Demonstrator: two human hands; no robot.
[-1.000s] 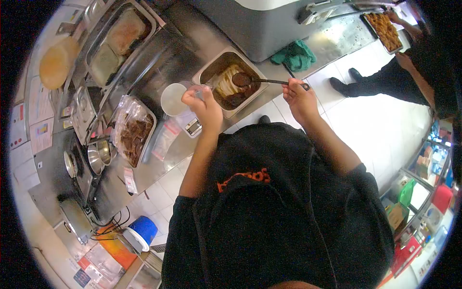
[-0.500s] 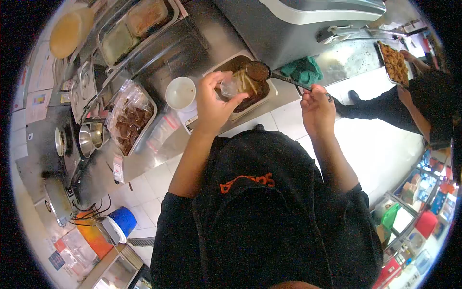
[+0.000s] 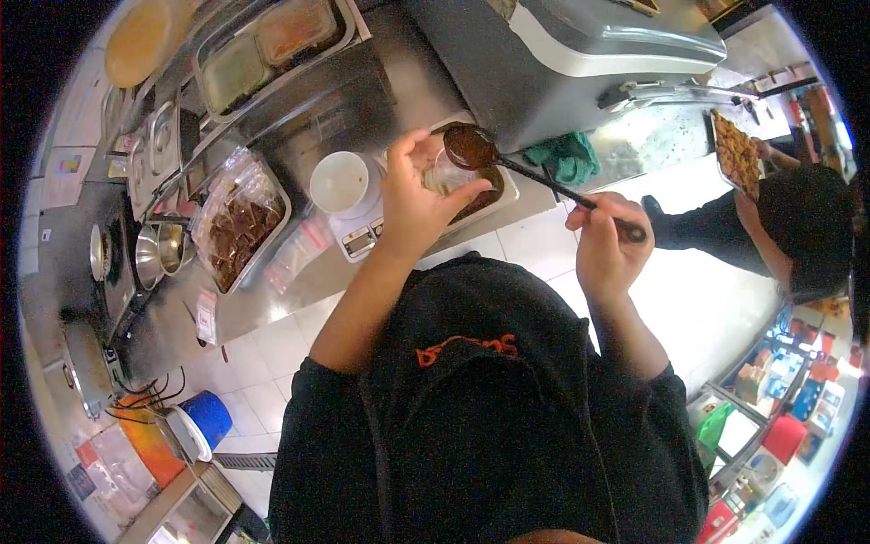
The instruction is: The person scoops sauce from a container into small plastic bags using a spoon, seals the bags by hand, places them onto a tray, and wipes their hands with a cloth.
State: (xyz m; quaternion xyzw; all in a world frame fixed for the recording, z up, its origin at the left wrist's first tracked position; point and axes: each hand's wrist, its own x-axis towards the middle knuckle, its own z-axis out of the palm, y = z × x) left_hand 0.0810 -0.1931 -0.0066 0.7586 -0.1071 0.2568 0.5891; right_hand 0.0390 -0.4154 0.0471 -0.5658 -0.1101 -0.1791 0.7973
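Note:
My left hand is closed around a small clear plastic cup, thumb on one side and fingers on the other. My right hand grips the handle of a black ladle. The ladle's bowl is full of dark brown sauce and sits right at the cup, partly covering it from view. Underneath both lies a rectangular pan with brown contents, largely hidden by my left hand and the ladle. Left of my left hand, a white bowl stands on a digital scale.
A bag-lined tray of dark brown pieces lies on the steel counter at left. Beyond the pan are a green cloth and a large grey appliance. At right, another person in black holds a tray of browned food.
The ladle's bowl has moved left and slightly up, from beside the cup to over it. My right hand has shifted down, with more of the handle's end showing. The view has tilted slightly.

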